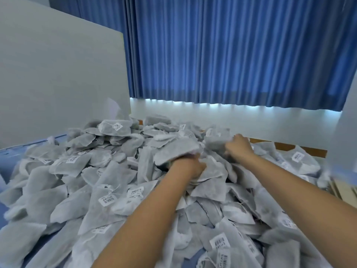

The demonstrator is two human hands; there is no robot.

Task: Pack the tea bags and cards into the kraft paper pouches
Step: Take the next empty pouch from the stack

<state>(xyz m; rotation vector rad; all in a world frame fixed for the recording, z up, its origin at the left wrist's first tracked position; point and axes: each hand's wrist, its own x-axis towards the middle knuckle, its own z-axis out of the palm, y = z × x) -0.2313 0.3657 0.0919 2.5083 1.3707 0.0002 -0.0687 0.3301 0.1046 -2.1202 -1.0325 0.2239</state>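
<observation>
**Tea bags of grey-white non-woven fabric (108, 206) heaped high, both hands in the pile**

Tea bags lie in a loose mound right in front of you, spilling across a blue table surface (3, 211). They are flat, soft, slightly fuzzy sachets, many with a thin string and a small white barcode label (135, 191). Lying slack and overlapped, they slide over one another, so you have to dig in to single any out.

Your left hand (186, 166) sits knuckles-up in the middle of the heap. Its fingers are curled under a broad tea bag (174, 151), which tilts up above its neighbours. Your right hand (238, 147) reaches further back, fingers closed over a crumpled tea bag (215, 141). Motion blur hides whether either fist holds more than one.

At the right edge lies a tan stack, probably the kraft paper pouches (341, 188), though it is too blurred to be sure. No cards show.

A white partition board (58, 74) stands at the left, fencing the pile in. A pleated blue curtain (231, 45) hangs behind.
</observation>
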